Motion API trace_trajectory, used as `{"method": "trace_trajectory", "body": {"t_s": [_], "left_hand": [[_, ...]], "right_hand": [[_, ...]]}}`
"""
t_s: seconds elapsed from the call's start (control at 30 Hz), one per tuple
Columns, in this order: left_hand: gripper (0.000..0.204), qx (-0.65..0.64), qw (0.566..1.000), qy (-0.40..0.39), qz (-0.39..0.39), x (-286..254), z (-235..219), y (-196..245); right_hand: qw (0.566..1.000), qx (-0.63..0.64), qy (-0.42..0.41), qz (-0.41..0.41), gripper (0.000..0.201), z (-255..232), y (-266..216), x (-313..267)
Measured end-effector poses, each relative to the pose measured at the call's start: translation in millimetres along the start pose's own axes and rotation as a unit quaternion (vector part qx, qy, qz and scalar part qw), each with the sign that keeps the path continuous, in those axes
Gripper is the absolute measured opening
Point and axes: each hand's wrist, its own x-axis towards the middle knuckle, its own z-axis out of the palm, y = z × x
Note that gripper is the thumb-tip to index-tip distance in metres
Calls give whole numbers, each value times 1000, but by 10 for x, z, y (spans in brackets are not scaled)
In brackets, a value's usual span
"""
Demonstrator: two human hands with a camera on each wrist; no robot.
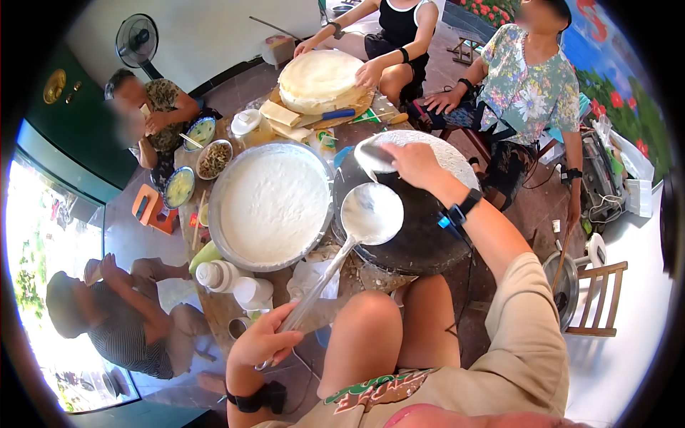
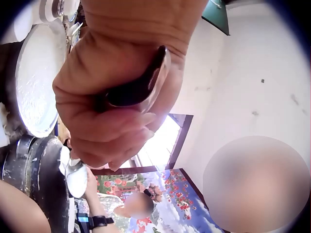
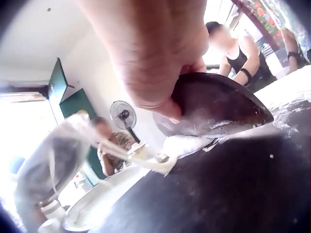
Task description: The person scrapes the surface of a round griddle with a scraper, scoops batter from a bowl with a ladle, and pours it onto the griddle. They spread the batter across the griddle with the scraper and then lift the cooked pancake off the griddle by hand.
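My left hand (image 1: 265, 340) grips the long handle of a ladle (image 1: 372, 214), its bowl coated with white batter and overlapping the near edge of a round black griddle (image 1: 417, 246). The curled handle end (image 2: 141, 90) pokes out of the fist in the left wrist view. My right hand (image 1: 422, 167) pinches a dark, curved scraper (image 3: 218, 104) low over the griddle's far side. White batter (image 1: 451, 151) lies in a band along that far edge; the near part is bare black. Left of the griddle stands a wide metal basin (image 1: 275, 268) of white batter (image 1: 267, 203).
A tall stack of thin round pancakes (image 1: 321, 75) stands at the back, with another person's hands at it. Bowls of food (image 1: 214, 160), a lidded jar (image 1: 246, 125) and white bottles (image 1: 217, 276) crowd the table's left side. Several people sit around. A wooden chair (image 1: 596, 299) stands at right.
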Motion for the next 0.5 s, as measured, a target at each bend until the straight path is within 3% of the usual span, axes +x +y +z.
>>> {"method": "trace_trajectory", "body": {"t_s": [0.07, 0.17, 0.2, 0.3, 0.33, 0.43, 0.5], "left_hand": [[57, -26, 1000, -3, 8, -102, -50, 4], [57, -67, 997, 7, 44, -258, -84, 52], [57, -81, 995, 13, 61, -305, -63, 76], [59, -98, 988, 24, 120, -419, 32, 198], [59, -93, 983, 41, 153, -437, 77, 241], [59, -97, 971, 43, 213, -472, 90, 387], [62, -114, 959, 40, 258, -462, 62, 427]], "right_hand": [[998, 31, -25, -53, 34, -115, -53, -72], [1000, 11, 21, 0, 32, -77, 188, 66], [997, -7, 55, 55, 30, -31, 246, 151], [991, -55, 63, 101, 28, 160, 346, 290], [992, -42, 93, 76, 27, 224, 305, 289], [998, -63, -7, 21, 27, 100, 31, 119], [999, 23, 21, -29, 27, 15, -132, -112]]}}
